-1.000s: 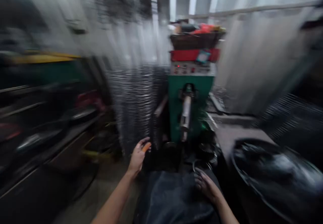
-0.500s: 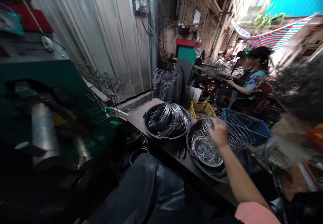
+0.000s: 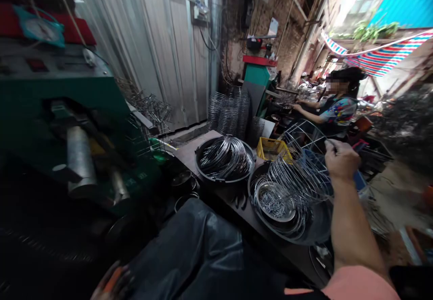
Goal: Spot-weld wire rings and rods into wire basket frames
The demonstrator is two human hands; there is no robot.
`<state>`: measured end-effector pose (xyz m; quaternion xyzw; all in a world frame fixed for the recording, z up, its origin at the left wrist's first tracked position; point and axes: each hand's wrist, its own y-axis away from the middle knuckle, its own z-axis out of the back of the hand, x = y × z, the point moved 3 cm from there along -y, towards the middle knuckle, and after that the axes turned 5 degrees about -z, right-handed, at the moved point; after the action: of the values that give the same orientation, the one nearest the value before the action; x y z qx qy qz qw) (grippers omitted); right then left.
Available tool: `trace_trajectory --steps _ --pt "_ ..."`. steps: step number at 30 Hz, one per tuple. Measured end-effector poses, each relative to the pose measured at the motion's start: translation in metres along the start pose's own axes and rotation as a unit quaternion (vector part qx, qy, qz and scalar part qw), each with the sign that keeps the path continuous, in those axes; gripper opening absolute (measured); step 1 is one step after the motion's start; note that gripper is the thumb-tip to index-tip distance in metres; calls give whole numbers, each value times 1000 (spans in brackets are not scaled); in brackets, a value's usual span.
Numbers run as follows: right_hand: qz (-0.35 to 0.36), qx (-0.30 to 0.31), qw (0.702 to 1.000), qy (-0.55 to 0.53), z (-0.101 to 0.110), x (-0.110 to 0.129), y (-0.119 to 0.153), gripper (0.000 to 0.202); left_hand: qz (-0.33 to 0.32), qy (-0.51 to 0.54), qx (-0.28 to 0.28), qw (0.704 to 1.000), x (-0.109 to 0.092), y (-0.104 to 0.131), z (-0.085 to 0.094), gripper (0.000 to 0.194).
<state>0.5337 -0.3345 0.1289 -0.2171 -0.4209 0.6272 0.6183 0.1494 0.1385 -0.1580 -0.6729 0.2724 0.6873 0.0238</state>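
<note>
At the lower left edge, the left hand (image 3: 113,284) is near the dark apron (image 3: 192,241) over the lap, with something orange (image 3: 113,278) at its fingers; blur and shadow make it hard to tell whether it grips this or wears it. The right hand (image 3: 343,160), arm stretched out, pinches the edge of a round wire frame (image 3: 306,140) with crossbars, to its left. Below that hand, wire hoops (image 3: 294,180) rise from a black basin (image 3: 252,200) beside a bowl (image 3: 283,219) of small metal pieces. On the same worktop (image 3: 187,152) stands another basin (image 3: 225,181) of bent wires (image 3: 228,158). Farther off are a yellow crate (image 3: 273,148), stacked wire coils (image 3: 230,110) by corrugated metal sheeting (image 3: 169,61), a green machine (image 3: 254,79) and a seated co-worker (image 3: 338,108).
</note>
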Motion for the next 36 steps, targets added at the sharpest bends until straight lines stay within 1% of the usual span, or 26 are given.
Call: trace_trajectory --steps 2,3,5,7,9,10,12,14,16,18,20,22,23,24,25,26,27,28,29,30,31,32,33,34,35,36 --pt "98 3 989 -108 19 32 9 32 -35 17 33 999 -18 16 -21 58" --pt "139 25 976 -165 26 52 19 29 -54 21 59 997 -30 27 -34 61" --pt "180 98 941 -270 34 95 48 25 -96 12 131 987 -52 52 -62 62" --pt "181 191 891 -371 33 140 86 22 -137 9 184 973 -71 78 -86 59" --pt "163 294 820 -463 24 183 130 21 -159 13 211 964 -82 101 -101 60" --pt "145 345 779 -503 17 203 153 21 -165 17 210 963 -86 110 -104 61" --pt "96 448 698 -551 2 238 200 21 -176 29 171 969 -90 121 -102 65" --pt "45 538 625 -564 -9 265 243 23 -176 51 96 978 -92 124 -91 70" --pt "20 592 564 -576 -12 286 279 23 -171 76 15 982 -93 122 -77 73" --pt "20 615 515 -597 -9 299 303 24 -178 85 -42 979 -95 118 -65 72" --pt "25 627 483 -611 -5 306 319 26 -192 67 -72 976 -95 113 -57 69" --pt "30 640 471 -607 -8 308 330 29 -192 38 -84 977 -93 107 -54 67" --pt "45 648 466 -601 -13 308 333 29 -186 24 -88 978 -91 103 -54 67" --pt "76 655 461 -593 -20 308 334 30 -177 13 -89 980 -88 98 -54 67" --pt "120 657 461 -585 -30 308 332 29 -168 6 -89 982 -84 93 -54 67" --pt "171 649 468 -575 -43 308 326 28 -159 2 -90 983 -81 88 -54 67" --pt "217 630 488 -564 -60 307 315 27 -148 -2 -93 985 -77 83 -54 67" --pt "251 600 523 -551 -81 306 298 27 -137 -3 -97 986 -73 78 -53 67" --pt "262 563 574 -533 -106 304 275 28 -129 -3 -102 986 -70 74 -51 67" --pt "247 522 639 -508 -132 301 247 29 -122 -3 -107 987 -67 70 -50 67" --pt "219 475 712 -468 -159 296 216 29 -117 -4 -113 987 -64 67 -48 68" --pt "199 434 780 -403 -185 291 184 31 -115 -4 -117 986 -62 64 -47 69" --pt "192 402 837 -318 -209 287 154 34 -113 -5 -121 986 -60 62 -47 70" --pt "204 380 876 -217 -229 283 127 37 -112 -5 -123 986 -59 60 -47 70" --pt "241 375 886 -125 -246 281 105 39 -110 -5 -124 986 -57 59 -48 71" --pt "260 378 884 -91 -258 280 88 39 -106 -4 -124 987 -56 57 -49 71"
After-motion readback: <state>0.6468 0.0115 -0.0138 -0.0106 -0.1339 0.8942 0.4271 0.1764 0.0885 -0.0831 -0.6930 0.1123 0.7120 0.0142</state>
